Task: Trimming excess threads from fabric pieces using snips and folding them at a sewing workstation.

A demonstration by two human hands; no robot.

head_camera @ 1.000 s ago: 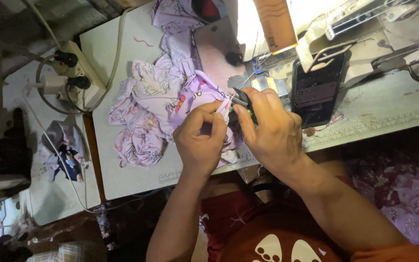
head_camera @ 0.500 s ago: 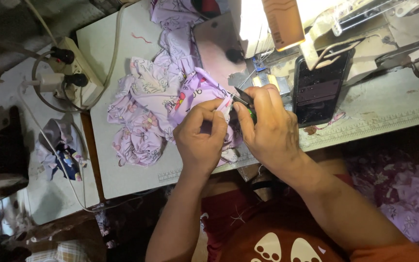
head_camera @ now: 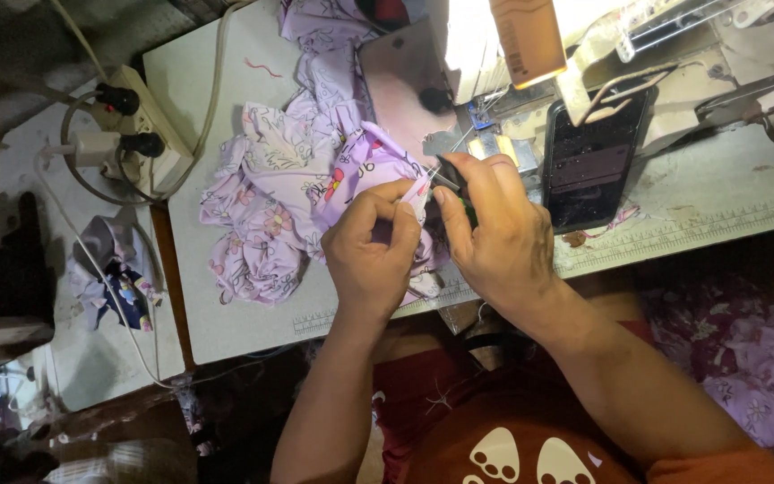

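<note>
My left hand point(head_camera: 371, 255) pinches the edge of a lilac printed fabric piece point(head_camera: 351, 170) over the front of the sewing table point(head_camera: 235, 314). My right hand point(head_camera: 499, 235) is closed around small dark thread snips point(head_camera: 451, 186), whose tip sits at the fabric edge between my two hands. The rest of the lilac fabric lies bunched point(head_camera: 257, 229) to the left and trails up toward the sewing machine point(head_camera: 485, 36). My fingers hide most of the snips.
A dark phone point(head_camera: 593, 161) leans on the machine at the right. A white power strip point(head_camera: 141, 125) with plugs and cables sits at the left. Fabric scraps point(head_camera: 118, 269) lie on a lower surface at the left, and more purple cloth point(head_camera: 745, 358) is piled at the lower right.
Both hands stay together at the fabric edge, with only slight finger shifts. The view has moved a little.
</note>
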